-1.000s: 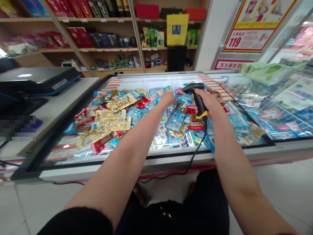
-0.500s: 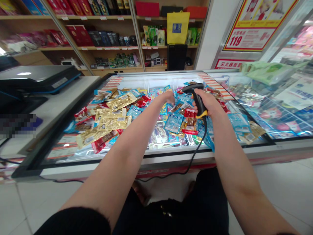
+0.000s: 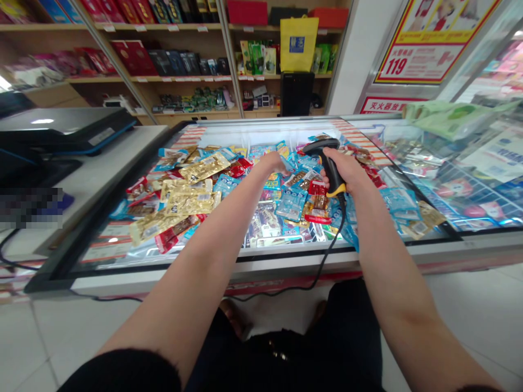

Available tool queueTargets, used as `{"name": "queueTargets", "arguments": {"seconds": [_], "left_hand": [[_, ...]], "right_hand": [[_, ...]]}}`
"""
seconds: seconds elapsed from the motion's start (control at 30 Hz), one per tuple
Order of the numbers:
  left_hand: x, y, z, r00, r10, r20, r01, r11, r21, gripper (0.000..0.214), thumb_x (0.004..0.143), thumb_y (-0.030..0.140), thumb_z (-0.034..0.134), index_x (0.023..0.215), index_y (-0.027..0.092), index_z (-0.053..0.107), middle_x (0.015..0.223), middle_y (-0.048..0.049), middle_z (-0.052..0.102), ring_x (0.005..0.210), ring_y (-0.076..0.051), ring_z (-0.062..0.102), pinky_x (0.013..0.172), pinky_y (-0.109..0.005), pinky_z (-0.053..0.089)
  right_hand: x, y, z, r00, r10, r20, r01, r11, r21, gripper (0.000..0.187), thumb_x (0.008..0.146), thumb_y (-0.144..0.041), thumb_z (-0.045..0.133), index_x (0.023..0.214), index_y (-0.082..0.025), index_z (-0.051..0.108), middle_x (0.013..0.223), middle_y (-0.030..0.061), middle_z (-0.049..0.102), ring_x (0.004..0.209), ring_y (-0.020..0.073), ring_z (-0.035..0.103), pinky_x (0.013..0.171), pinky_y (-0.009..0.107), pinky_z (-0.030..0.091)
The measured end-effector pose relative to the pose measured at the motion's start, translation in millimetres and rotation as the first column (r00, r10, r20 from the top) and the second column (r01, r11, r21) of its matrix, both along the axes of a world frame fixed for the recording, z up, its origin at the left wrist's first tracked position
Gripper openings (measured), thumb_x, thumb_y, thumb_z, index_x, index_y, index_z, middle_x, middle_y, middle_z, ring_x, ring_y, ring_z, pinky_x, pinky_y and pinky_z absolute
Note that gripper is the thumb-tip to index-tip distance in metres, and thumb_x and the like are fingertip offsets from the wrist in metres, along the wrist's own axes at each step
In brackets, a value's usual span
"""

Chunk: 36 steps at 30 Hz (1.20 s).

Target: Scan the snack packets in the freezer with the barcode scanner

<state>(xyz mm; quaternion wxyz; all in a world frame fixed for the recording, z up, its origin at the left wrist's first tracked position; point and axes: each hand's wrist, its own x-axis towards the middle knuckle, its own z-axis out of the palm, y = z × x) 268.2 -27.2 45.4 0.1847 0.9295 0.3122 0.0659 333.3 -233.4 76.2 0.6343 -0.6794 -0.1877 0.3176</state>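
Observation:
My right hand (image 3: 345, 166) is wrapped round the black and yellow grip of a barcode scanner (image 3: 334, 171), whose head points left over the packets. My left hand (image 3: 275, 162) is bent at the wrist over the middle of the pile, its fingers curled down and closed at a blue snack packet (image 3: 291, 161); the fingertips are partly hidden. Around both hands lie gold snack packets (image 3: 192, 202), red packets (image 3: 317, 202) and other blue packets (image 3: 292, 204). They rest in and on a glass-topped chest freezer (image 3: 281, 257).
The scanner's black cable (image 3: 321, 267) hangs over the freezer's front edge. A scale (image 3: 81, 128) stands on a counter at left. Stocked shelves (image 3: 180, 79) with a yellow bag (image 3: 299, 46) are behind. A green bag (image 3: 449, 122) lies at right.
My left hand has shifted slightly left, and more of the blue packet beside its fingers shows. The scanner in my right hand has hardly moved.

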Motion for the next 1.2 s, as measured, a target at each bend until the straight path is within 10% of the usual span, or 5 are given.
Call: {"name": "queueTargets", "arguments": {"seconds": [0.27, 0.57, 0.8, 1.2], "left_hand": [[-46, 5, 1.6, 0.963, 0.081, 0.256, -0.038, 0.985, -0.169, 0.081, 0.061, 0.011, 0.073, 0.139, 0.017, 0.051, 0.122, -0.0067, 0.066, 0.102, -0.022, 0.064, 0.089, -0.028, 0.048], [-104, 36, -6.3, 0.859, 0.344, 0.379, -0.251, 0.928, -0.274, 0.069, 0.053, 0.025, 0.082, 0.117, 0.012, 0.060, 0.097, -0.0071, 0.070, 0.087, -0.023, 0.066, 0.080, -0.033, 0.054], [-127, 47, -7.3, 0.801, 0.287, 0.525, -0.084, 0.923, -0.376, 0.028, 0.059, 0.034, 0.075, 0.079, 0.016, 0.068, 0.071, 0.0002, 0.066, 0.073, -0.019, 0.062, 0.066, -0.027, 0.050], [-130, 45, -8.5, 0.843, 0.242, 0.480, -0.140, 0.961, -0.238, 0.011, 0.062, 0.023, 0.062, 0.060, 0.017, 0.053, 0.054, 0.0044, 0.043, 0.057, -0.011, 0.042, 0.056, -0.025, 0.028]], "right_hand": [[-9, 5, 2.3, 0.999, 0.034, -0.013, -0.035, 0.999, -0.034, 0.027, 0.093, -0.043, 0.054, 0.082, -0.019, 0.058, 0.050, 0.0009, 0.058, 0.037, 0.0143, 0.052, 0.035, 0.025, 0.045], [-43, 29, 13.2, 0.983, 0.182, 0.022, -0.181, 0.982, -0.055, 0.029, 0.093, -0.042, 0.054, 0.078, -0.018, 0.055, 0.051, 0.0038, 0.058, 0.036, 0.0140, 0.052, 0.033, 0.024, 0.045], [-71, 62, 21.2, 0.956, 0.291, 0.031, -0.291, 0.957, -0.004, 0.029, 0.092, -0.044, 0.055, 0.077, -0.019, 0.054, 0.053, 0.0042, 0.058, 0.037, 0.0133, 0.052, 0.033, 0.024, 0.045], [-94, 83, 25.3, 0.949, 0.313, -0.020, -0.314, 0.949, -0.035, 0.032, 0.092, -0.047, 0.052, 0.080, -0.017, 0.056, 0.053, 0.0038, 0.057, 0.038, 0.0131, 0.051, 0.034, 0.023, 0.043]]}}
